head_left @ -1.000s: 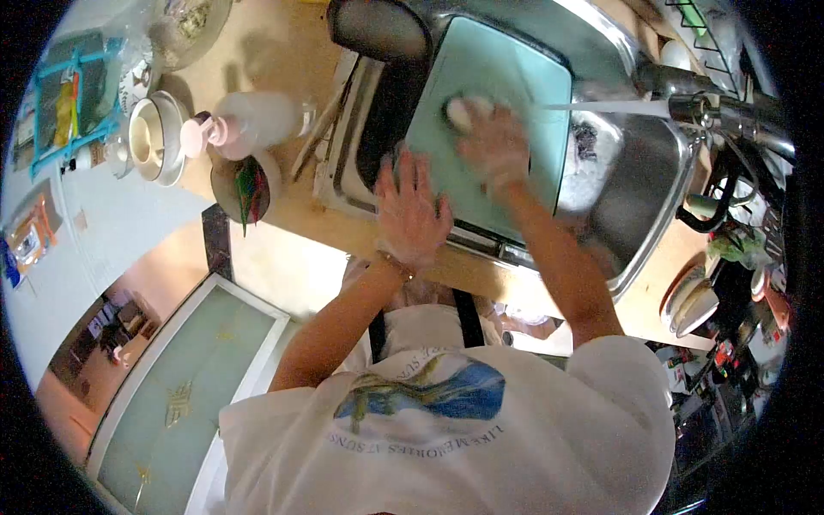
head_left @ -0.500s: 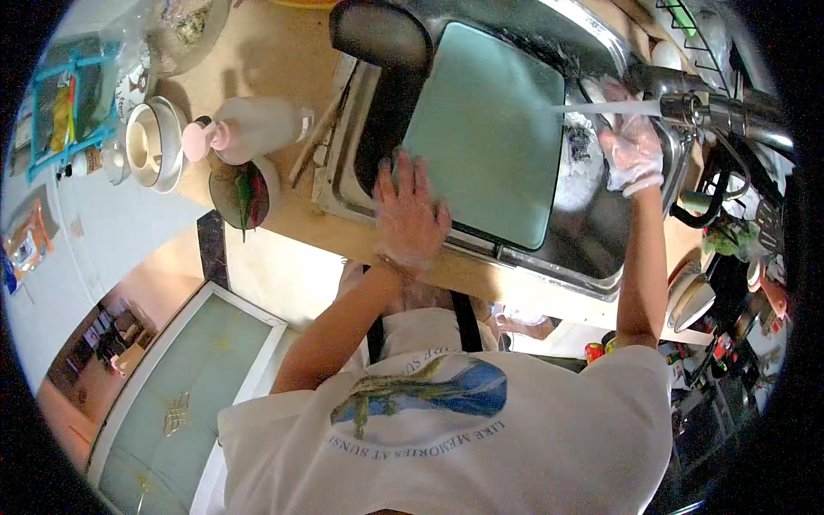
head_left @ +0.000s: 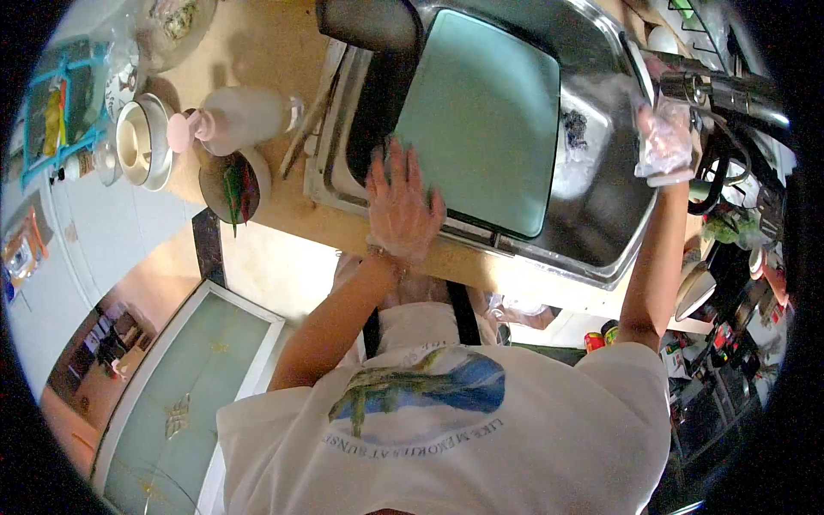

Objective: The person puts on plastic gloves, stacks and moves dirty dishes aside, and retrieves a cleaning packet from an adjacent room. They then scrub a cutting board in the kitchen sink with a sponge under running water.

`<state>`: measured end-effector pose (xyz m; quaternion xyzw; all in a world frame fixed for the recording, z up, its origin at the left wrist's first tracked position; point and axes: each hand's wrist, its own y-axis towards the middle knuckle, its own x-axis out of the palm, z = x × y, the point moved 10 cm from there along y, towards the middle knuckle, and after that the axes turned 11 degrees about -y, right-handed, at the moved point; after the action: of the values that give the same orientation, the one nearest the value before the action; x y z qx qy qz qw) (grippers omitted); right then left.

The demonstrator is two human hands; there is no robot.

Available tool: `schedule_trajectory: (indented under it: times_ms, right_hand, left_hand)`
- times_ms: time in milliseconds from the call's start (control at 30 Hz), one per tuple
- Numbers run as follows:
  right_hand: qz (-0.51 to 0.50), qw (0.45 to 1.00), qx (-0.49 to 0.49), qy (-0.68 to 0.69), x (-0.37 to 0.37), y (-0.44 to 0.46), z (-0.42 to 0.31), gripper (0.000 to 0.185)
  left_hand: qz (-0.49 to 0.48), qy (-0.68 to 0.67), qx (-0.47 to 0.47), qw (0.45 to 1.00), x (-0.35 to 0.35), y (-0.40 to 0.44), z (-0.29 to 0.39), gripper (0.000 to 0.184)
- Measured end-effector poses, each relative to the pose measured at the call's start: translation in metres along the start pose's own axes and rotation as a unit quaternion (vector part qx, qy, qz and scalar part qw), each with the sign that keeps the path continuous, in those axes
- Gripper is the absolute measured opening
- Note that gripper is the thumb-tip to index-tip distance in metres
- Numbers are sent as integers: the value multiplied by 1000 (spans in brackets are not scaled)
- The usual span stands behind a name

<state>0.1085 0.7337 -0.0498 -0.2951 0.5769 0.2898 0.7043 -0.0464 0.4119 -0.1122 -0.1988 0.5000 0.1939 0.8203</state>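
Observation:
A pale green board [head_left: 485, 120], like a cutting board, lies across the left part of the metal sink [head_left: 601, 232]. My left hand [head_left: 403, 202], in a clear plastic glove, rests with fingers spread on the board's near left corner. On the sink's right side, by the faucet [head_left: 682, 86], is my right hand [head_left: 665, 142], also in a clear glove, its fingers curled. A narrow pale thing [head_left: 637, 69] sticks up beside its fingers; what it is and how it is held I cannot make out. Dark bits [head_left: 575, 129] lie around the sink drain.
Left of the sink stand a pump bottle [head_left: 245, 118], a bowl with green and red peppers [head_left: 236, 184] and stacked pale bowls [head_left: 142, 142]. A dark container [head_left: 369, 21] sits at the sink's back left. Dishes [head_left: 695, 290] lean at the right.
My right hand has moved right, closer to the faucet. The water stream that ran onto the board no longer shows. My left hand stays on the board's corner.

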Motion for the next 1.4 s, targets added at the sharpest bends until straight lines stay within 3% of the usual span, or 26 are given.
schedule_trajectory:
  times_ms: [33,67,167,500,633,833,933,1033,1133,1167,1200,1233,1267,1333,1367,1400]
  right_hand:
    - [-104,980,43,-162,27,-2,14,53]
    - [-152,970,182,50,21,-3,16,53]
    - [20,986,57,154,19,-5,12,54]
    - [96,977,-17,190,11,-9,6,52]
    - [130,934,-41,331,-3,-12,-5,56]
    - [78,988,-13,132,12,-16,8,64]
    - [158,975,-27,152,-4,-20,-1,65]
    - [159,984,-29,69,4,-22,0,67]
    - [266,961,1,76,-48,-50,-52,75]
    - [305,951,-16,43,-49,-60,-69,68]
    - [287,950,24,119,-34,-72,-78,64]
    - [204,977,10,67,4,-84,-98,61]
    - [82,992,-79,58,55,-96,-135,67]
    - [-116,968,-199,97,80,-94,-206,73]
    - [-190,943,-230,146,60,-80,-242,73]
    - [-168,943,-241,158,52,-63,-262,70]
  left_hand:
    - [-1,-4,-1,1000,1,-1,0,59]
    - [1,-9,-1,1000,2,0,-2,59]
    - [-1,-8,-3,1000,5,2,-3,59]
    - [-4,-2,-15,1000,5,2,-5,59]
    - [-4,-8,-11,1000,3,3,-5,59]
    - [1,-1,-10,1000,5,3,-4,59]
    - [2,-4,-7,1000,5,2,-6,59]
    - [-1,-5,-7,1000,6,3,-6,60]
    - [-15,-4,-18,1000,9,3,-9,61]
    - [-23,-8,-23,999,7,4,-8,62]
    - [-30,-11,-28,999,7,3,-8,63]
    - [-28,-33,-26,999,8,3,-9,64]
    - [-25,-55,-23,998,9,3,-11,64]
    - [-11,-107,-28,994,8,2,-13,66]
    - [0,-136,-38,990,4,1,-14,66]
    - [14,-164,-49,985,2,1,-16,67]
